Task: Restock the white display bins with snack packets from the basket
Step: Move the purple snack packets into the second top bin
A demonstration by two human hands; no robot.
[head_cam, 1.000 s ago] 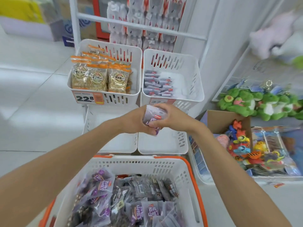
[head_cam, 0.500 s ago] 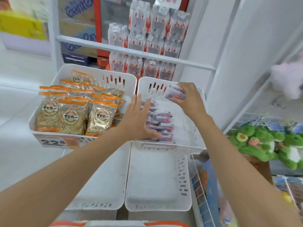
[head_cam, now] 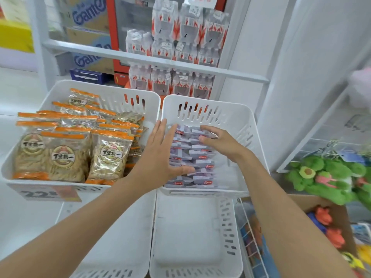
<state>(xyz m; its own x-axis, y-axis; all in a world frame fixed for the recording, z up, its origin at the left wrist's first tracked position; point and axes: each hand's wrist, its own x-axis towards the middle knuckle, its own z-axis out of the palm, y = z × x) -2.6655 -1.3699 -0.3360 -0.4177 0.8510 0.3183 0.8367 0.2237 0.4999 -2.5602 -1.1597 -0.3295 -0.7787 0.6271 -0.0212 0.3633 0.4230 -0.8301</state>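
Observation:
Small purple-and-white snack packets (head_cam: 197, 157) stand in a row in the upper right white bin (head_cam: 210, 103). My left hand (head_cam: 160, 155) is flat with straight fingers, pressing against the left side of that row. My right hand (head_cam: 222, 143) reaches in from the right, its fingers and thumb curled round a packet near the back of the row. The upper left white bin (head_cam: 104, 91) holds several orange-topped snack bags (head_cam: 108, 155). Below are two white bins (head_cam: 192, 237) with nothing in them. The basket is out of view.
A white shelf rail (head_cam: 152, 59) crosses behind the bins, with stacked bottle packs (head_cam: 180, 47) beyond it. Green plush toys (head_cam: 325, 177) and a cardboard box of small toys (head_cam: 333, 227) sit to the right. A white wall panel (head_cam: 271, 77) stands close beside the right bin.
Both hands left the basket with a packet and rose to the upper right bin. My right hand came forward from the bin's back wall onto the row; my left hand flattened against it.

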